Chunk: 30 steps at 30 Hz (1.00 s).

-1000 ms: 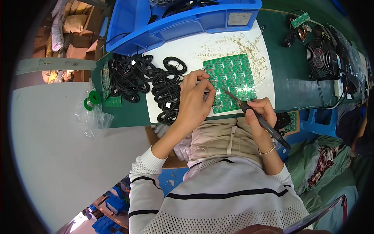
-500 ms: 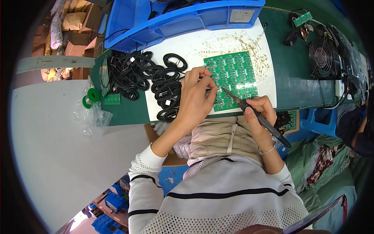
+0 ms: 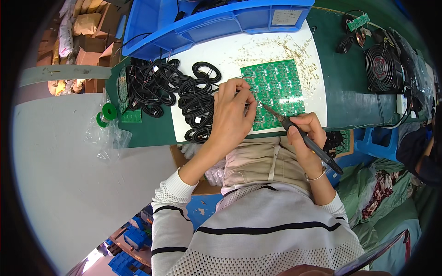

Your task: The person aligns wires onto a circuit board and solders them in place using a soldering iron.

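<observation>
A green circuit board panel (image 3: 278,83), made up of several small repeated boards, lies on a white sheet. My right hand (image 3: 308,131) grips a soldering iron (image 3: 315,148) with a dark handle, its tip touching or just above the panel left of the middle. At the panel's left edge, my left hand (image 3: 232,108) is closed in a pinch near the iron's tip. A thin black cable seems to run between its fingers, mostly hidden by them. Coiled black cables (image 3: 197,103) with small white tags lie just left of that hand.
Behind the white sheet (image 3: 230,53) stands a blue bin (image 3: 212,34). More tangled cables (image 3: 149,85) and a green solder spool (image 3: 109,112) are at the left. Yellowish crumbs (image 3: 306,60) litter the sheet beyond the panel. A black fan (image 3: 382,69) stands at the right.
Both hands stay almost where they were. The soldering iron's tip has shifted very slightly left, still close to the pinching left fingers.
</observation>
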Available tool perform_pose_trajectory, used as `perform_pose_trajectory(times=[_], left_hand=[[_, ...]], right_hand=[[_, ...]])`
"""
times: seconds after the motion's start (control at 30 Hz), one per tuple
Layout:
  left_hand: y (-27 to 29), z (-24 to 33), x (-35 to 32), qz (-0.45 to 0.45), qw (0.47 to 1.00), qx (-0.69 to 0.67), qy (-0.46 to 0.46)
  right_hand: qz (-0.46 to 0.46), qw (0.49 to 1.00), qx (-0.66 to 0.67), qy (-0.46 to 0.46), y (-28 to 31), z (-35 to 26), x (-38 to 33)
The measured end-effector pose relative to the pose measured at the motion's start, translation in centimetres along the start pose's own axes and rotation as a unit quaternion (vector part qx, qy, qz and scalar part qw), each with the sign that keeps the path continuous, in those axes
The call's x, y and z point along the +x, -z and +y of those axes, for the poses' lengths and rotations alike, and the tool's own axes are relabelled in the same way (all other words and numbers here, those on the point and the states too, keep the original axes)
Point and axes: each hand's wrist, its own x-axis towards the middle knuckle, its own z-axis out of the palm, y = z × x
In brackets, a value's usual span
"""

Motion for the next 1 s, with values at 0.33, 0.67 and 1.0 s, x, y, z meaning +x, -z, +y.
perform_pose_trajectory(times=[0.33,0.67,1.0], left_hand=[[-0.1,0.0,0.0,0.011,1.0,0.011,-0.014],[-0.1,0.2,0.0,0.009,0.999,0.026,-0.019],[-0.1,0.2,0.0,0.012,0.999,0.035,-0.031]], right_hand=[[0.0,0.999,-0.049,0.021,0.1,0.1,0.0],[-0.027,0.966,-0.158,0.204,0.5,0.9,0.6],[0.028,0.998,0.018,0.057,0.5,1.2,-0.3]])
